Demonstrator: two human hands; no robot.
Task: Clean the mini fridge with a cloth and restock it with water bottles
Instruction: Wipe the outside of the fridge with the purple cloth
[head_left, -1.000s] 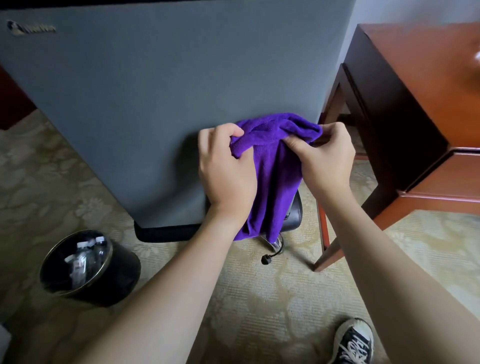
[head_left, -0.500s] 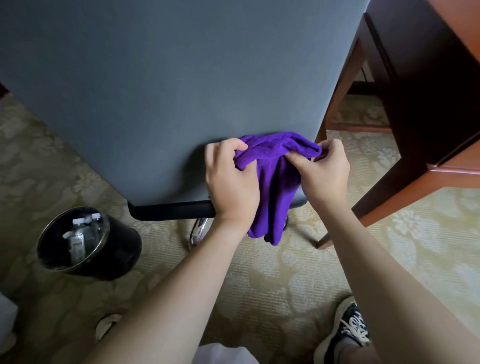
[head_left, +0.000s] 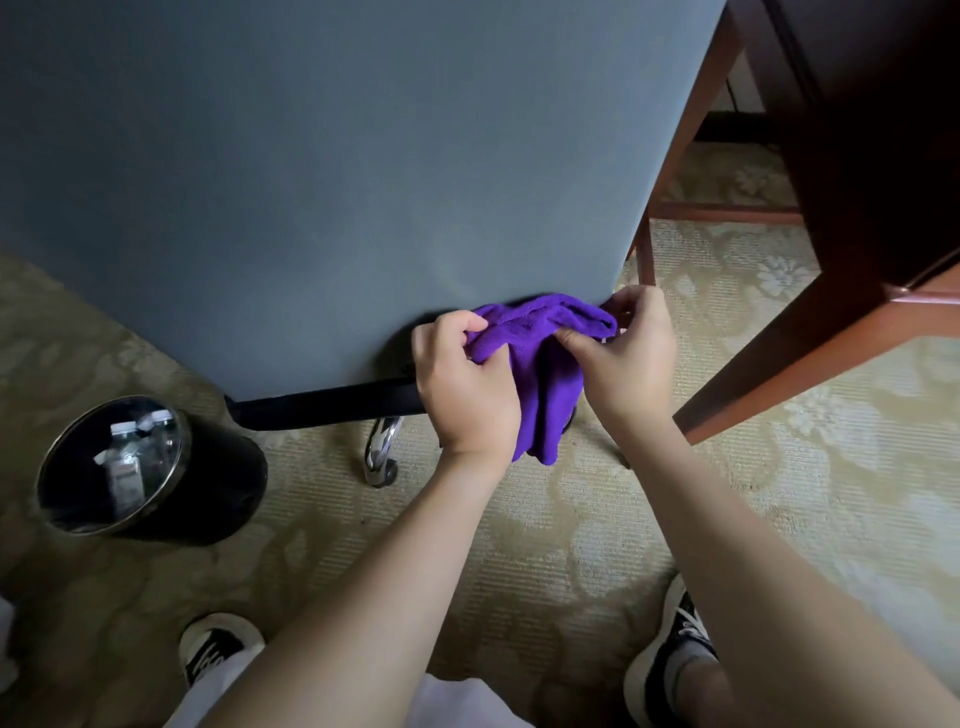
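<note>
A purple cloth (head_left: 545, 374) hangs bunched between both hands, in front of the lower edge of a large grey upholstered panel (head_left: 332, 182). My left hand (head_left: 467, 384) grips the cloth's left fold with curled fingers. My right hand (head_left: 623, 358) pinches its right top edge between thumb and fingers. The cloth's lower end dangles over the carpet. No fridge is in view. Clear water bottles (head_left: 127, 457) with white caps lie inside a black bin.
The black round bin (head_left: 228, 499) stands on the patterned carpet at the left. A black base bar (head_left: 322, 410) and a chrome leg (head_left: 382, 452) sit under the grey panel. A dark wooden desk (head_left: 852, 218) stands at the right. My shoes (head_left: 670, 654) are below.
The view has tilted further down, so both shoes now show. Both hands kept hold of the cloth and sit lower against the grey panel, near its bottom edge.
</note>
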